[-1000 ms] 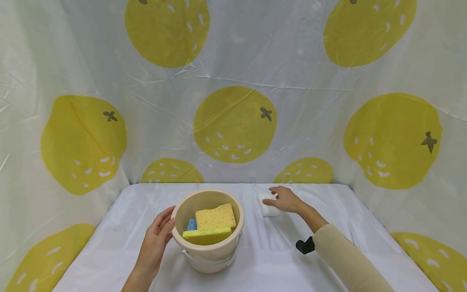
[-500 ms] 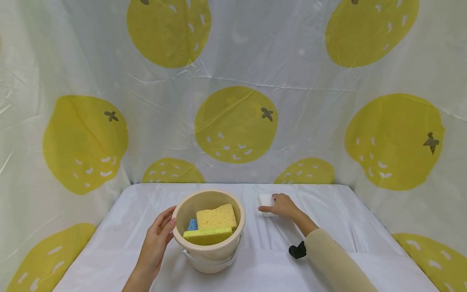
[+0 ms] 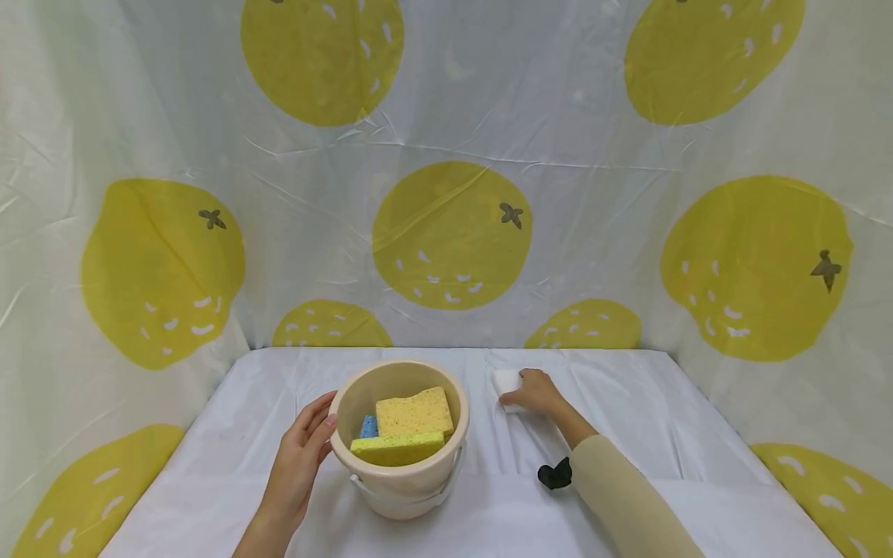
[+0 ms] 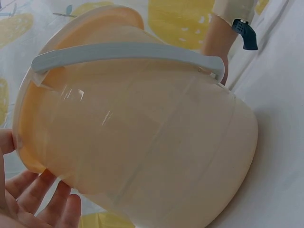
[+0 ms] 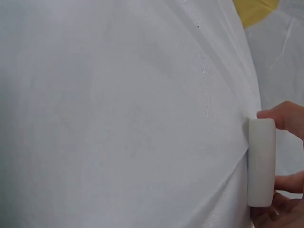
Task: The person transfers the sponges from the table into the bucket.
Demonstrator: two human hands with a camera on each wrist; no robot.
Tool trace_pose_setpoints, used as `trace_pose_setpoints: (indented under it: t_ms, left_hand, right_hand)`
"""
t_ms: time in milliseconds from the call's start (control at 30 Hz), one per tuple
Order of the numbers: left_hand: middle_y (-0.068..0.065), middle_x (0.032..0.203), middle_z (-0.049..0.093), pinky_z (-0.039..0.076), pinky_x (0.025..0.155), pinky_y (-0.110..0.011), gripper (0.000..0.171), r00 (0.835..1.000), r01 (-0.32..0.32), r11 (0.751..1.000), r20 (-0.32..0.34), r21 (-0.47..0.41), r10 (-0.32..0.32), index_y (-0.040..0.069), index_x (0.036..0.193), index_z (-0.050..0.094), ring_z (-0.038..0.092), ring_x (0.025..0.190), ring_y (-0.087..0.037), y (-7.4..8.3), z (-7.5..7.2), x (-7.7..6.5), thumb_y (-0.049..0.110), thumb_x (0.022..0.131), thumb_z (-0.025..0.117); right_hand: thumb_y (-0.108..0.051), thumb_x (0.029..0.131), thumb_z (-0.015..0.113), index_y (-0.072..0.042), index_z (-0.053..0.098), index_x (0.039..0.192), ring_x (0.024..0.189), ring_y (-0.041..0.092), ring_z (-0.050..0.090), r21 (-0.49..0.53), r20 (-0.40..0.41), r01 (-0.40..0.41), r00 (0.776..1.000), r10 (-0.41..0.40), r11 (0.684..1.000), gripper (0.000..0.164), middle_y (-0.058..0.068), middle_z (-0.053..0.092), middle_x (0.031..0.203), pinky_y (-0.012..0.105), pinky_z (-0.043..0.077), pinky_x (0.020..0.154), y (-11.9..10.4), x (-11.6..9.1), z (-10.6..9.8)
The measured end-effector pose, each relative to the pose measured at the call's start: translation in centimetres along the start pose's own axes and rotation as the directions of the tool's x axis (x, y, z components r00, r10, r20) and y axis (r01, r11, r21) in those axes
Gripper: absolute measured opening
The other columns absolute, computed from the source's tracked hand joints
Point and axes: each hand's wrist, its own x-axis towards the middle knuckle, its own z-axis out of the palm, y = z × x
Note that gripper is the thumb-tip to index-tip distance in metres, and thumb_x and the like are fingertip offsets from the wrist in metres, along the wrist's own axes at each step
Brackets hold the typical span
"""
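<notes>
A cream bucket (image 3: 401, 479) stands left of centre in the head view, its pale handle (image 4: 128, 51) hanging down. My left hand (image 3: 296, 461) holds the bucket's rim on its left side, thumb at the lip and fingers beneath it. Inside lean a light yellow sponge (image 3: 413, 412), a brighter yellow sponge (image 3: 398, 449) and a partly hidden blue sponge (image 3: 369, 426). To the right, my right hand (image 3: 539, 392) pinches a white sponge (image 5: 261, 164) by two opposite ends, thumb on one side and fingertips on the other. The white sponge is at the cloth.
White cloth (image 3: 502, 504) with folds covers the table. A curtain (image 3: 446, 329) printed with yellow fruit surrounds the back and both sides. A black device (image 3: 555, 473) sits at my right sleeve (image 3: 614, 480).
My right hand has come down onto the white sponge and taken hold of it between thumb and fingers. The left hand and the bucket have stayed in place.
</notes>
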Motion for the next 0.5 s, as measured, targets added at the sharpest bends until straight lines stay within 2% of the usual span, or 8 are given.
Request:
trace_pose_setpoints:
  t_ms: [133, 233, 400, 500]
  left_hand:
    - [-0.015, 0.148, 0.052, 0.051, 0.096, -0.024, 0.050, 1.000, 0.025, 1.000, -0.004, -0.003, -0.025, 0.008, 0.151, 0.047, 0.057, 0.126, -0.013, -0.1, 0.0, 0.0, 0.030, 0.107, 0.060]
    - [-0.013, 0.149, 0.052, 0.051, 0.097, -0.024, 0.050, 0.999, 0.036, 0.999, -0.008, -0.003, -0.036, 0.009, 0.151, 0.047, 0.056, 0.127, -0.013, -0.1, 0.0, -0.1, 0.030, 0.107, 0.060]
    - [-0.015, 0.150, 0.051, 0.051, 0.096, -0.024, 0.050, 1.000, 0.010, 1.000, -0.002, 0.000, -0.010, 0.008, 0.151, 0.047, 0.056, 0.127, -0.012, 0.0, -0.1, 0.0, 0.030, 0.108, 0.059]
    - [-0.015, 0.149, 0.051, 0.051, 0.096, -0.024, 0.050, 1.000, 0.006, 1.000, -0.003, 0.000, -0.006, 0.007, 0.151, 0.047, 0.057, 0.126, -0.012, -0.1, 0.0, 0.0, 0.029, 0.108, 0.059]
  right_hand:
    - [-0.024, 0.076, 0.085, 0.016, 0.057, 0.131, 0.098, 0.034, 0.061, 0.028, -0.024, -0.008, 1.000, 0.009, 1.000, 0.073, 0.026, 0.065, 0.119, 0.051, 0.052, 0.087, 0.8, 0.3, 0.3]
    - [-0.020, 0.078, 0.084, 0.015, 0.051, 0.139, 0.109, 0.039, 0.060, 0.070, -0.016, -0.028, 0.999, 0.029, 0.997, 0.077, 0.031, 0.060, 0.131, 0.053, 0.051, 0.092, 1.0, 0.1, 0.2]
    - [-0.012, 0.082, 0.083, 0.010, 0.045, 0.147, 0.124, 0.044, 0.054, 0.181, 0.013, -0.043, 0.999, 0.041, 0.983, 0.079, 0.032, 0.051, 0.143, 0.058, 0.047, 0.099, 0.9, -0.4, -0.9]
    - [-0.008, 0.081, 0.083, 0.008, 0.044, 0.150, 0.126, 0.045, 0.051, 0.218, 0.031, -0.045, 0.999, 0.039, 0.975, 0.080, 0.031, 0.050, 0.144, 0.058, 0.046, 0.100, 1.1, -0.6, -1.3]
